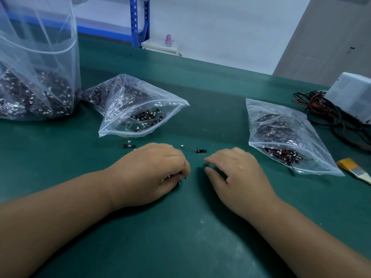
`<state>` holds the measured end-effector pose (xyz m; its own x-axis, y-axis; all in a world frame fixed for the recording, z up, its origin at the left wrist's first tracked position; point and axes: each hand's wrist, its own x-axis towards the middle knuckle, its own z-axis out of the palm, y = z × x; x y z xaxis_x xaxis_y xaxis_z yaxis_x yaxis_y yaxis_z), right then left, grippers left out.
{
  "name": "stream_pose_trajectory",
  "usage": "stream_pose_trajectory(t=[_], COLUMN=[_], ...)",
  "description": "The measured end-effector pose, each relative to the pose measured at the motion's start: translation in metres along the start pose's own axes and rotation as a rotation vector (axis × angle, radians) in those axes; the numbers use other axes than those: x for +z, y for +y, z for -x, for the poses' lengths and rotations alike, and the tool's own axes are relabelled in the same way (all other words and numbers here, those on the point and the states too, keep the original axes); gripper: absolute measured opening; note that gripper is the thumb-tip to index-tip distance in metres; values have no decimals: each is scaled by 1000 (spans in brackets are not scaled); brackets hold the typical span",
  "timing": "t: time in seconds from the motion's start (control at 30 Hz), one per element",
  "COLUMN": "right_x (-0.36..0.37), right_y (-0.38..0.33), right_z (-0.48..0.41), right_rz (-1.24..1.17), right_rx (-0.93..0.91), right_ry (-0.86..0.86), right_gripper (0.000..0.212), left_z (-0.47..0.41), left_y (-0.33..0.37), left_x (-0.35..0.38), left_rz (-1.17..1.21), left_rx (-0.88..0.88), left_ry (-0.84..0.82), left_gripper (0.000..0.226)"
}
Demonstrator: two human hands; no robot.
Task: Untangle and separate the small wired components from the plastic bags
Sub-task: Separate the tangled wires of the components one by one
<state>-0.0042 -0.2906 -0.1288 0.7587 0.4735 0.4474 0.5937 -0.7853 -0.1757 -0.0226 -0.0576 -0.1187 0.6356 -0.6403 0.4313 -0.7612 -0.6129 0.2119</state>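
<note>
My left hand (152,171) is curled round a small clump of wired components (182,178); only a wire loop and a few white plugs peek out by the fingertips. My right hand (236,169) sits just beside it, fingers loose, holding nothing.

I judge I'm mid-untangle. Next, the right hand has to pinch one plug and draw that piece out slowly so the rest don't drag along.

One freed piece (195,150) lies on the desk (180,227) just beyond both hands, and a second piece (128,145) lies to the left. Behind them are the middle bag (140,109), the right bag (285,135) and the big bag (36,77), all holding more. A brush (355,169) and a grey box (353,97) with cables (321,113) sit well apart; nothing blocks the pull
</note>
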Motion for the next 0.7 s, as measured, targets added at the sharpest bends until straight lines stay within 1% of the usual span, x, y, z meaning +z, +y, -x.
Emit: stream_pose_trajectory(t=[0.1,0.17,0.2,0.3,0.4,0.43,0.53,0.7], right_x=[1,3,3,2,3,3,6,8], right_y=[-10,-16,-17,-19,-23,-25,-26,-23], right_z=[3,3,2,0,1,1,1,1], right_rz=[-62,-90,-89,-105,-116,-119,-139,-212], right_rx=[-101,-121,-125,-161,-197,-196,-181,-150], right_ry=[-11,-60,-78,-71,-40,-30,-9,15], right_gripper=[28,36,36,26,29,28,15,15], left_z=[0,-1,-1,-2,-1,-1,-1,-1], left_y=[1,2,2,1,1,1,1,1], left_x=[-1,-1,0,1,2,2,2,2], left_rz=[4,6,3,1,-11,-12,-16,-17], left_rx=[5,12,17,32,46,46,42,9], left_ry=[18,25,25,16,12,12,8,21], left_gripper=[11,11,11,10,9,9,10,11])
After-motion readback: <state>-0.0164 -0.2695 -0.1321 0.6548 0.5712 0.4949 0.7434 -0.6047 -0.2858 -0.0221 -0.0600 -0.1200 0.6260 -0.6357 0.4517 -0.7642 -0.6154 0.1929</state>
